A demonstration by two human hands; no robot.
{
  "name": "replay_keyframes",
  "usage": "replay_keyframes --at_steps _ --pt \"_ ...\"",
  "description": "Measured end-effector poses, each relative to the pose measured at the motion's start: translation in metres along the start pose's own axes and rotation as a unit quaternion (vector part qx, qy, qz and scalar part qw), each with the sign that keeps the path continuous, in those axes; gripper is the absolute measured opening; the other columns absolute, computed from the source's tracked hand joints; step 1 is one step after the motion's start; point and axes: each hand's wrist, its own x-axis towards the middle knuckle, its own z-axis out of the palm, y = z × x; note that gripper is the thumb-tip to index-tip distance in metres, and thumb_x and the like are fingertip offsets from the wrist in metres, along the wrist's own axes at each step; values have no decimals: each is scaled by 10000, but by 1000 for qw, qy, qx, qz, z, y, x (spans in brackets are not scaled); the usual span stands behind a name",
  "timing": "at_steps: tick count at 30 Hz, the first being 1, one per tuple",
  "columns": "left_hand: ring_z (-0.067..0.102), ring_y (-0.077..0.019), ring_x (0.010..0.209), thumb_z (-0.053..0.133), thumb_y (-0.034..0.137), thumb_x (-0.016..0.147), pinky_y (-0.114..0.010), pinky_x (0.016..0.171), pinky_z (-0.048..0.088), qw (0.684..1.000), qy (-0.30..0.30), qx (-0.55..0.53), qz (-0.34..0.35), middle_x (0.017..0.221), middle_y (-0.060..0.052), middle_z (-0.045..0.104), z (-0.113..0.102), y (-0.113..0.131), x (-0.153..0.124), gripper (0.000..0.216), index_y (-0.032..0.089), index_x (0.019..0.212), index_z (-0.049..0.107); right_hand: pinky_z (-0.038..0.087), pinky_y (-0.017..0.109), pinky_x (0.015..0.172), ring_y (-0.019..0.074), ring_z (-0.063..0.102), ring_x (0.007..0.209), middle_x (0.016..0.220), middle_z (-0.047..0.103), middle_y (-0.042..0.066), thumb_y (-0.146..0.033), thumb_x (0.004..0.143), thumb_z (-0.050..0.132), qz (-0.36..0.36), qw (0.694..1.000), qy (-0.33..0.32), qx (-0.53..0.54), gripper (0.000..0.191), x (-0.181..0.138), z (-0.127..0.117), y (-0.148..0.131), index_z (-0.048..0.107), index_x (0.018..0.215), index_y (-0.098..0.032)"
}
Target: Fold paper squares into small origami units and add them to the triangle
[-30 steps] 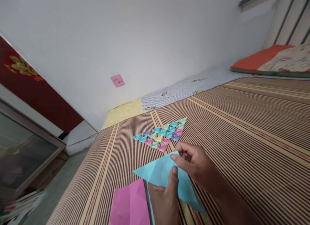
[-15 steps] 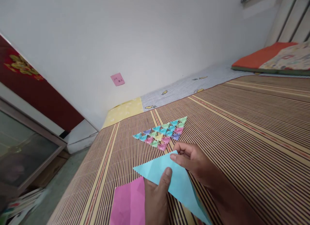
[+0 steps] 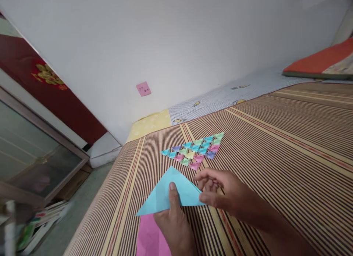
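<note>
Wall (image 3: 209, 39), white: beyond the mat's far edge.
Mat (image 3: 275, 145), striped.
Blue paper (image 3: 161, 195), folded triangle: over the mat's near part, toward its left edge.
Left hand (image 3: 176, 226): thumb clamped on the blue paper, other fingers mostly hidden.
Right hand (image 3: 216, 189): thumb at the paper's right corner, contact uncertain; fingers curled, apart from thumb. Fold best served, seemingly, by matching corners before pressing the crease.
Pink paper (image 3: 150, 235): partly behind left hand.
Pink note (image 3: 143, 89): on wall; handwriting illegible. Brands: none readable.
</note>
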Motion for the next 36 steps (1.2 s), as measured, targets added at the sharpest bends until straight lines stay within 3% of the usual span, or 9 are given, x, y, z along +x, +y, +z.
replay_keyframes --at_steps 3,8,11,14,20,25,29,36 --pt "663 -212 742 767 511 774 -310 649 534 1000 20 -15 -15 790 -42 711 -1 -2 4 370 149 834 724 366 259 585 137 463 644 682 528 -22 -347 814 703 2 998 -30 -58 184 2 9 4 644 777 -177" --pt "672 -201 817 791 424 773 -302 718 547 982 24 -164 -89 773 -6 672 6 2 5 282 183 891 704 246 271 525 115 328 565 589 354 -58 -335 888 582 -10 997 -23 -76 316 7 18 8 466 629 -197" --pt "664 -187 886 808 389 767 -275 746 545 975 47 -194 -102 913 -13 689 8 2 6 290 188 945 695 225 272 516 112 295 563 591 314 -62 -345 892 582 -15 997 -14 -69 349 7 20 6 424 615 -202" --pt "649 -162 865 798 406 783 -242 711 538 977 72 -178 -88 1003 -15 683 9 2 5 306 189 964 680 236 267 521 111 304 571 598 332 -63 -329 874 609 -20 999 -5 -36 325 6 23 2 437 630 -202" --pt "638 -166 707 755 399 822 -244 563 539 978 103 -141 -115 871 -41 669 7 11 0 299 132 917 661 337 233 578 117 420 658 679 457 -56 -209 714 755 12 995 -72 72 247 8 39 2 509 714 -191" --pt "687 -193 717 750 364 826 -269 565 590 968 72 -194 -142 917 -83 702 10 15 -5 329 106 1019 686 419 251 619 135 487 664 691 503 -36 -301 776 731 30 995 -27 87 223 7 59 11 549 725 -183" --pt "715 -195 781 704 315 871 -268 640 616 954 66 -248 -157 936 -87 713 10 17 -5 244 123 1022 692 455 269 665 160 539 710 736 557 -7 -302 848 658 -13 998 -3 56 181 6 68 17 573 737 -187" --pt "629 -121 636 757 364 822 -210 576 569 960 48 -246 -127 767 -5 638 5 12 -3 257 124 867 674 399 245 608 134 451 667 701 474 -24 -290 915 589 -78 995 -38 55 195 8 71 17 578 759 -174"
